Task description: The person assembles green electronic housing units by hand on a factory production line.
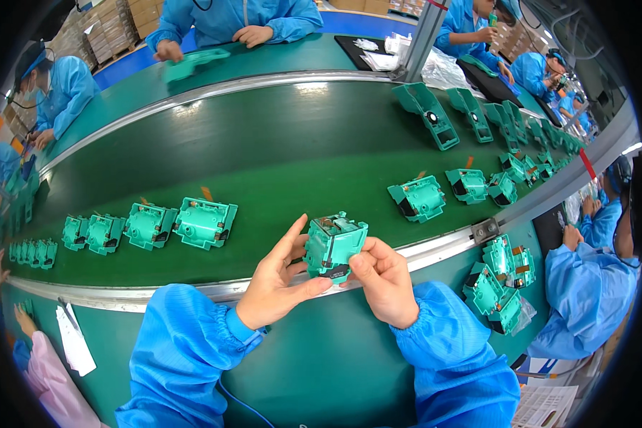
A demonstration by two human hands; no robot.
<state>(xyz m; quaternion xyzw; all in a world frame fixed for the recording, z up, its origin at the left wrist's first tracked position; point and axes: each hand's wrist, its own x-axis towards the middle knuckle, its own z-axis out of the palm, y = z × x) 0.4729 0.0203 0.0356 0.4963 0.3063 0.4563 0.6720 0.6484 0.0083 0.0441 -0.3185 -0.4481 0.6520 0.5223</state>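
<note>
Between my two hands I hold a green plastic housing [333,246] with black parts on its lower edge and top, above the conveyor's near metal rail. My left hand [282,274] cups it from the left, thumb along the bottom and index finger raised. My right hand [384,278] pinches its right side between thumb and fingers. The fingertips behind the housing are partly hidden. On the green conveyor belt [292,192] beyond, similar housings [205,222] stand in a row to the left, and more housings [417,197] lie to the right.
A cluster of housings [503,282] lies on the bench to my right, by a metal post [556,185]. Larger green shells [428,114] line the belt's far right. White paper [75,339] lies at left. Co-workers in blue and pink sleeves sit around the line; one opposite handles a green part [196,63].
</note>
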